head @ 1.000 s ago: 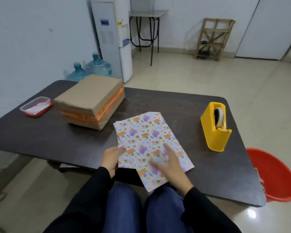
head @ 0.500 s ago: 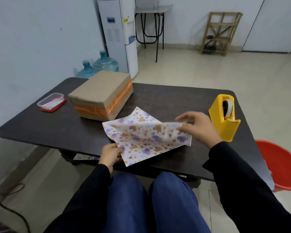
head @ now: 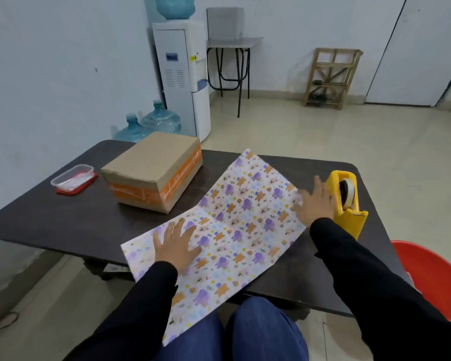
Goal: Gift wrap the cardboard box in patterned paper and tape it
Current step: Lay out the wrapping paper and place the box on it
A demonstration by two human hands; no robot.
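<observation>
Cardboard box [head: 154,170] sits bare on the table [head: 63,217], toward the far left, sealed with orange tape and just beside the left edge of the patterned paper [head: 235,230], not on it. Paper lies spread print-side up across the middle of the table, fold creases showing, near end hanging over the table edge toward the lap. Left hand [head: 176,243] flat on the near left part of the sheet, fingers spread wide, gripping nothing. Right hand [head: 315,201] likewise flat and splayed at the sheet's right edge, right next to the yellow tape dispenser [head: 349,201]; whether it touches the dispenser, cannot tell. Judgement on progress: early stage. Sheet is laid out and being pressed flat. Left to do: set the box on the paper, fold the sides over, close the ends, tape. No tape pulled, as far as can be seen. Hard to make out: print near the left hand is blurred; the overhanging end is partly covered by the left sleeve; only part of the tape roll shows inside the dispenser; box's far and left faces hidden; whether the sheet is fully unfolded or doubled, cannot tell.
</observation>
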